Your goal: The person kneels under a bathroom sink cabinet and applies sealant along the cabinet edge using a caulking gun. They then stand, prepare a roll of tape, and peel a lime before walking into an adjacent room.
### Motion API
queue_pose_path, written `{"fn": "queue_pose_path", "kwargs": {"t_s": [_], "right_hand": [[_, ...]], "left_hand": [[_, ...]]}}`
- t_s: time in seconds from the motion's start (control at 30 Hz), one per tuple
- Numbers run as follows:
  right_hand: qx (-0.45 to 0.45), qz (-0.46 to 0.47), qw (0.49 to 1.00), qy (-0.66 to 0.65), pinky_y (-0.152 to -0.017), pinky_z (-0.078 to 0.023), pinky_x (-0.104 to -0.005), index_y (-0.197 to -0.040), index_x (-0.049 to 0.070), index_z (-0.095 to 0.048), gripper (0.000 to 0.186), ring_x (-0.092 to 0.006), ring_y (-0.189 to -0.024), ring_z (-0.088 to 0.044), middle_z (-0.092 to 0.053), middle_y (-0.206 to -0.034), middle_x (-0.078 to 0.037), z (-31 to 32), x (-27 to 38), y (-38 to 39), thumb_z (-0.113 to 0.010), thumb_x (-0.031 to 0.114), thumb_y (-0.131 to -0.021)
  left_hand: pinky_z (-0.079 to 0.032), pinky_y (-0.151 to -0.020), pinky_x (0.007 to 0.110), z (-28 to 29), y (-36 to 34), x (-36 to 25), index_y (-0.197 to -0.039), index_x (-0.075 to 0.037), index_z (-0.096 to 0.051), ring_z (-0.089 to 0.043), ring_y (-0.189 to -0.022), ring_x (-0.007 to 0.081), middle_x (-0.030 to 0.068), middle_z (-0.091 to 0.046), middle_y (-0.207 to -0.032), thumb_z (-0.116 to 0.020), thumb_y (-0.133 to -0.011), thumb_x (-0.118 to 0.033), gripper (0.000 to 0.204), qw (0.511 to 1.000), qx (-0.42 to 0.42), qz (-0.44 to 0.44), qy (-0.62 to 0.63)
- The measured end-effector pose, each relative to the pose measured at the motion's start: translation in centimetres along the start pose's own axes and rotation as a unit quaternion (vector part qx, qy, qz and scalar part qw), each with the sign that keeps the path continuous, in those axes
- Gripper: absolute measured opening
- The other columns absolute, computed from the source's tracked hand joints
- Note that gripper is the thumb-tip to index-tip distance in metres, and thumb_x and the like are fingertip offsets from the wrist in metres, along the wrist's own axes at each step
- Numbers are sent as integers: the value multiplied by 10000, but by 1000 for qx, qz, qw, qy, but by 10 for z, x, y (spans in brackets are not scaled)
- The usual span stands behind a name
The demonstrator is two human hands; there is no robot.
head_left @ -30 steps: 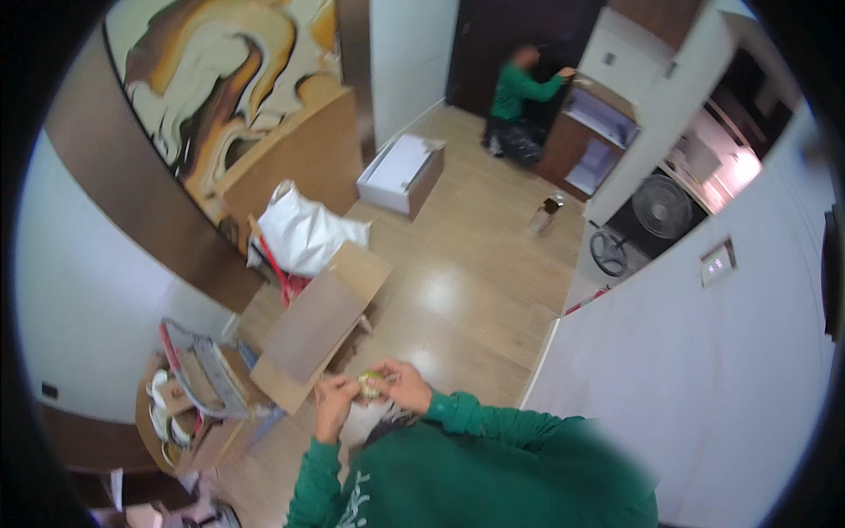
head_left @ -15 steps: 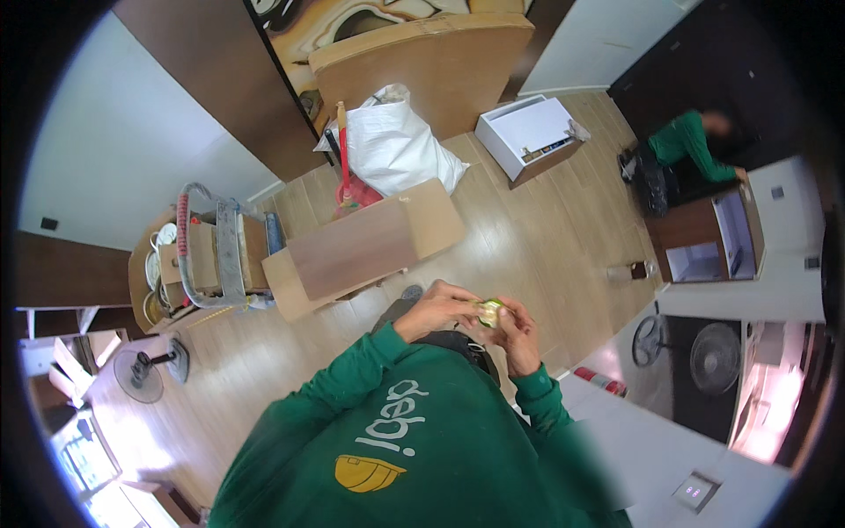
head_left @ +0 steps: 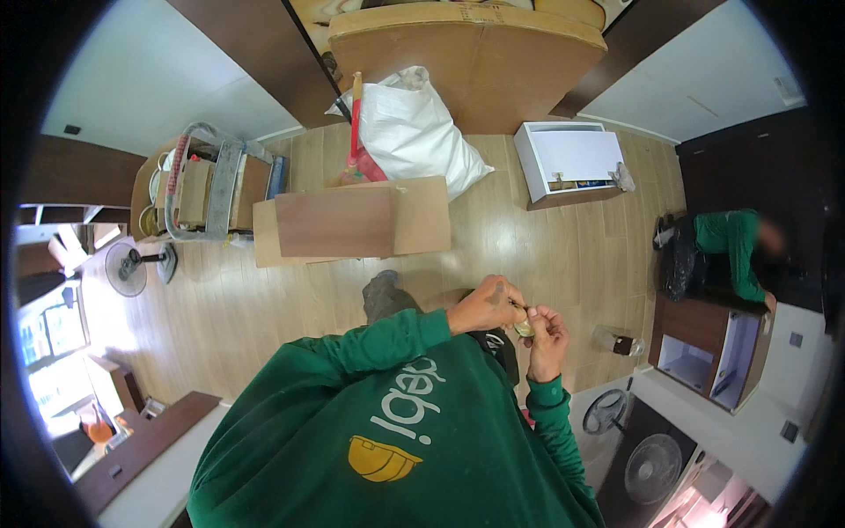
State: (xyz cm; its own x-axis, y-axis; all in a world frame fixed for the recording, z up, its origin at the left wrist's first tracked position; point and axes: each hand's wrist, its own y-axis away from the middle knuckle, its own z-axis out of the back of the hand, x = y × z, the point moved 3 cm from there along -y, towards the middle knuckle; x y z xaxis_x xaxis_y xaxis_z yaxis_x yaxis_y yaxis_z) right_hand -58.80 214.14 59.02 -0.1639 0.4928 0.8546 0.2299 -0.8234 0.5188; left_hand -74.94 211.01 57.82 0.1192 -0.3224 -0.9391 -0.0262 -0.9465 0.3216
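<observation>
Just in front of my body, both hands meet at a small, roundish, pale yellow-green thing (head_left: 525, 328), its kind too small to make out. My left hand (head_left: 487, 306) comes in from the left, its fingers closed and pinching at the thing's upper edge. From the other side my right hand (head_left: 547, 341) grips it between thumb and fingers. Part of the thing is hidden behind the fingertips.
Ahead lies a brown board on cardboard (head_left: 352, 224). Behind it are a white sack (head_left: 409, 128) and a large carton (head_left: 466, 70). A white cabinet (head_left: 572, 158) stands right of them; a co-worker (head_left: 726, 246) bends over another cabinet (head_left: 704, 343). A loaded trolley (head_left: 207, 189) is at left.
My view has turned, so the room appears rotated. Both hands show slightly farther right and lower, now closer together on the small thing, which is more covered by the fingers.
</observation>
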Motion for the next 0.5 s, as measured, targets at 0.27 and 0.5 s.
{"fn": "queue_pose_path", "kwargs": {"t_s": [0.27, 0.5], "right_hand": [[131, -107, 984, -58, -484, -432, -232, -1004, 51, -608, 206, -103, -657, -584, -637, -818, -45, 40, 53, -98, -639, 232, -912], [262, -173, 941, -123, -492, -423, -258, -1065, 66, -587, 270, -159, -639, -557, -657, -943, -160, 28, 75, -172, -518, 301, -951]], "left_hand": [[-459, -514, 300, -26, -67, 3, -919, 90, -664, -580, -571, 168, 120, -635, -713, -596, -841, -45, 170, 940, -140, 74, 302], [-479, -640, 301, 42, -96, 37, -1043, 66, -621, -594, -727, 174, 123, -634, -857, -573, -882, -73, 218, 862, -248, 15, 441]]}}
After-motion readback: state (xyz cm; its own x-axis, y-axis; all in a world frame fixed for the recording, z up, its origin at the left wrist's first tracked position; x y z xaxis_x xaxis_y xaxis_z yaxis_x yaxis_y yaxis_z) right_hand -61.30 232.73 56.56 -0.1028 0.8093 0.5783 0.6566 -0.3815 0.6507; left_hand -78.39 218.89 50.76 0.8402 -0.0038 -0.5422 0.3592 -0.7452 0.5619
